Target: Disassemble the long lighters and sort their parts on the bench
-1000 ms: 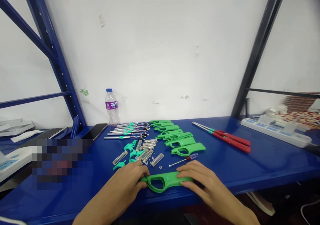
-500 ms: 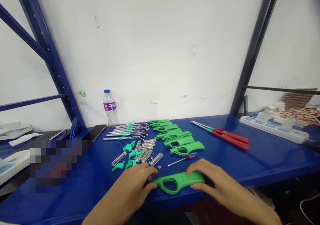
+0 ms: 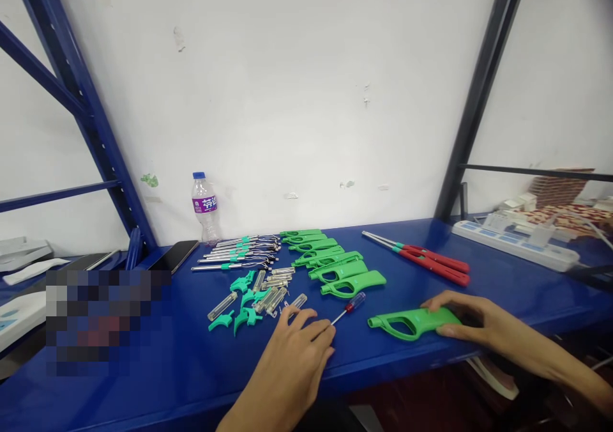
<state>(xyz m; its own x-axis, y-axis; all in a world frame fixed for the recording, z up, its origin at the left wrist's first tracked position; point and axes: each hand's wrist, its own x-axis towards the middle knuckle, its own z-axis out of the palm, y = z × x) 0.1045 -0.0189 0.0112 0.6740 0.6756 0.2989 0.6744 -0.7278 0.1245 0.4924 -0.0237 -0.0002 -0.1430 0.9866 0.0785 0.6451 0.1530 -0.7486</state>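
My right hand (image 3: 467, 317) is closed around the butt end of a green lighter casing (image 3: 421, 322), which lies at the table's front with its nozzle end to the left. My left hand (image 3: 304, 349) is palm down, its fingers bent at the tip end of a small screwdriver (image 3: 355, 301) with a clear and red handle; the fingers hide the tip. Just beyond that hand are clear fuel tubes (image 3: 276, 300) and teal triggers (image 3: 247, 317). A row of more green casings (image 3: 353, 283) extends back from the screwdriver.
Several metal lighter rods (image 3: 239, 253) with wires lie at the back left, near a plastic bottle (image 3: 205, 208) and a phone (image 3: 177, 255). Two red long-nosed lighters (image 3: 431, 262) and a white power strip (image 3: 517, 245) are to the right. The blue table (image 3: 158, 368) has a front edge.
My right hand has carried the green casing to the right, and my left hand has let go of it. My left hand has moved right to the screwdriver, which has turned slightly.
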